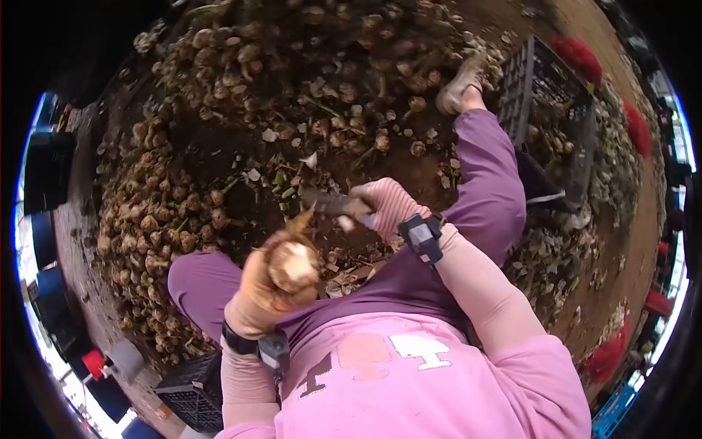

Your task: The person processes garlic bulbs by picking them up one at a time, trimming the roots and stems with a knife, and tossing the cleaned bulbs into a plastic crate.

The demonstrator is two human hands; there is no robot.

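Note:
My left hand (262,287), in a striped glove, is closed around a garlic bulb (292,265). The bulb's pale face points up toward me, and a dry brown stalk sticks out toward the far side. In my right hand (391,206), also in a striped glove, is the handle of a knife (325,201). Its broad dark blade points left, just beyond the bulb and apart from it. Below the blade is a small pale piece (345,223), blurred. Cut green stalk pieces (284,183) and papery skins litter the ground past the blade.
A heap of garlic bulbs (157,219) spreads along the left and across the far side. At the right stands a black crate (518,95) with bulbs inside, beside my outstretched leg. Another black crate (191,391) is at lower left. Red sacks (576,57) line the right.

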